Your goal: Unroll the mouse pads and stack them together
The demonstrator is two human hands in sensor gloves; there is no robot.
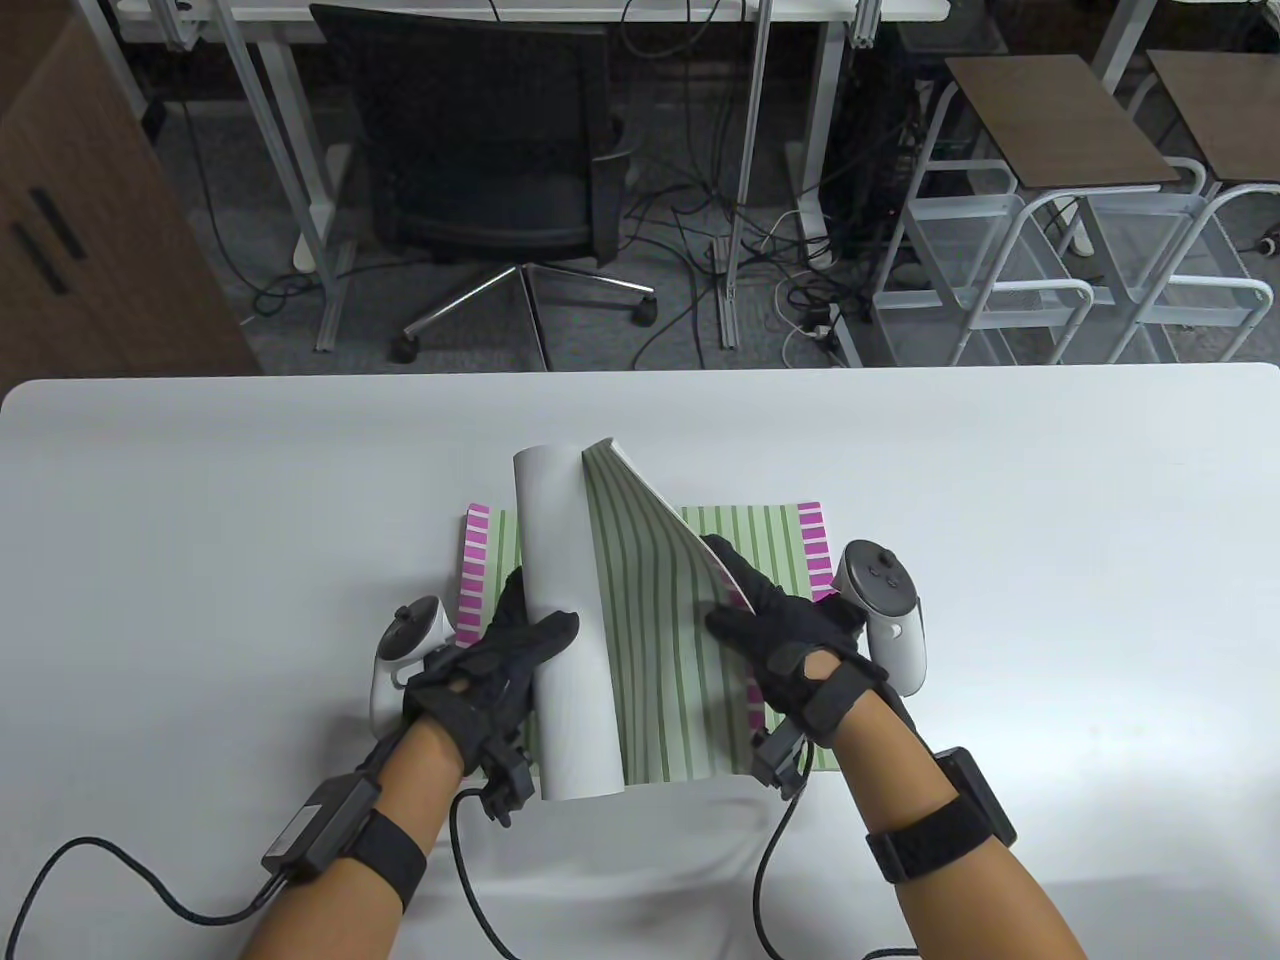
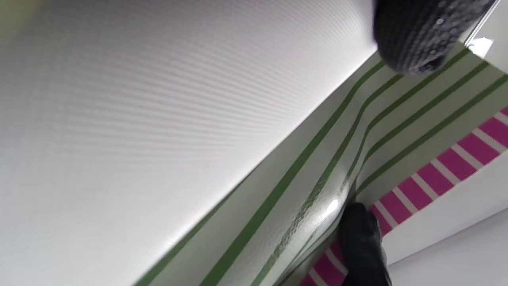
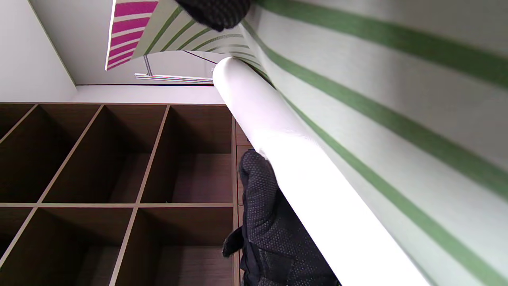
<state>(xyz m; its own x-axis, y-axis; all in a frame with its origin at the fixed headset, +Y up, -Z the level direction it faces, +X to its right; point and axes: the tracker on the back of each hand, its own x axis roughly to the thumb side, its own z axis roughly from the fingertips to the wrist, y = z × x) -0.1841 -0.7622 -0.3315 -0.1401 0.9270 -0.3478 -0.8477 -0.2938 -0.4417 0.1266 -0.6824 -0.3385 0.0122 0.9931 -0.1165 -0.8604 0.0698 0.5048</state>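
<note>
Table view has the half-unrolled mouse pad (image 1: 640, 640) sitting mid-bench, right on top of a flat mouse pad (image 1: 770, 530) with the same green stripes and pink striped edges, so I'd guess it's being opened in place to land straight on the stack. The rolled part (image 1: 555, 620) shows its white backing and stands a bit off the flat one. The left hand (image 1: 490, 670) has its grip wrapped round the near end of that roll, thumb over the top, probably to stop it springing shut. The right hand (image 1: 775, 625) pinches the loose striped edge and lifts it up and out to the right, which keeps the sheet taut. Right wrist view shows the white tube (image 3: 301, 174) and brown cubby shelving (image 3: 115, 178) behind. White bench (image 1: 200, 520) all round, office chair (image 1: 480, 160) beyond
</note>
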